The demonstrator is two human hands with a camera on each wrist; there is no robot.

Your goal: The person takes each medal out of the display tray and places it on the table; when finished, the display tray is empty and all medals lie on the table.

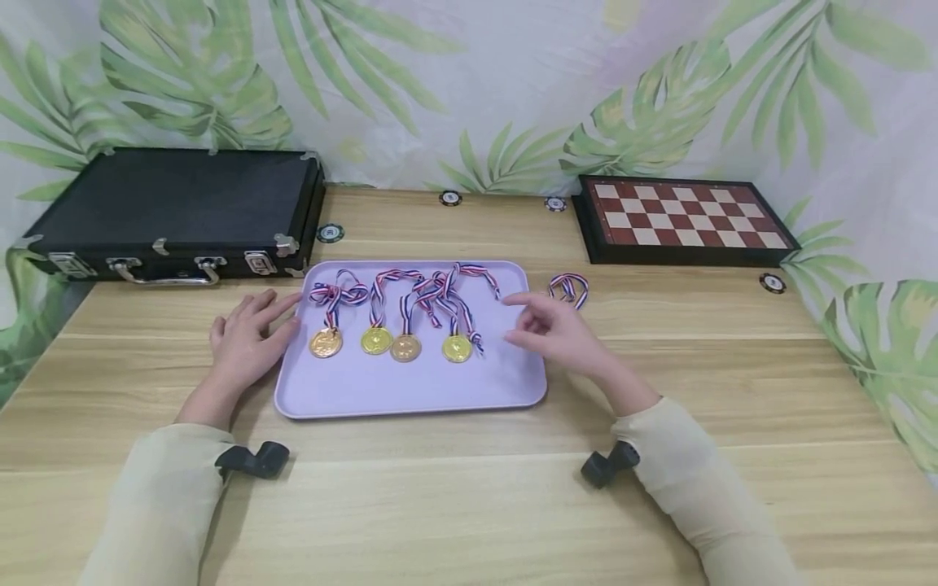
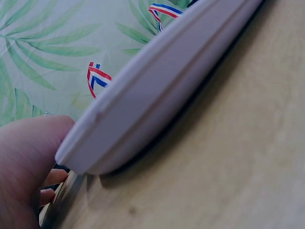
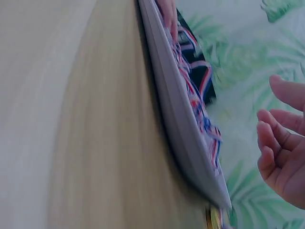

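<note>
A lilac tray (image 1: 410,391) lies on the wooden table and bears several medals on red, white and blue ribbons. Leftmost is a copper-coloured medal (image 1: 326,343); a gold medal (image 1: 376,340) and a bronze-toned medal (image 1: 405,347) lie side by side, with another gold medal (image 1: 458,348) to their right. My left hand (image 1: 249,342) rests at the tray's left edge, its thumb against the rim in the left wrist view. Over the tray's right side hovers my right hand (image 1: 557,335), fingers loosely bent, holding nothing. In the right wrist view it is apart from the tray.
Beyond the right hand, a coiled striped ribbon (image 1: 568,286) lies on the table, partly hidden. A black case (image 1: 183,195) stands at the back left, a chessboard box (image 1: 685,216) at the back right. Several poker chips, including a green-edged chip (image 1: 330,233), lie around the back.
</note>
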